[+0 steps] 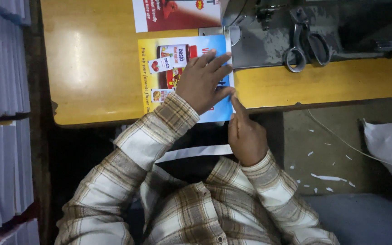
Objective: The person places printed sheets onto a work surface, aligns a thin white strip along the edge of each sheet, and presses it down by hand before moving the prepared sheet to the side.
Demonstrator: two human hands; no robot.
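On the near edge of the yellow tabletop (91,72) lies a printed sheet (153,97), yellow at the left and blue at the right, showing a jar. It hangs slightly over the tabletop's near edge. The left hand (203,81) lies flat and spread on it, fingers pointing far-right, pinning it rather than gripping. The right hand (246,134) is loosely curled below the edge, its forefinger stretched up to touch the sheet's right border, as if guiding that edge straight. Just beyond the sheet stands a grey sewing machine (268,45) with scissors (307,43) resting on its bed. Another red sheet (178,16) lies farther off, and paper stacks (3,63) rise at the left.
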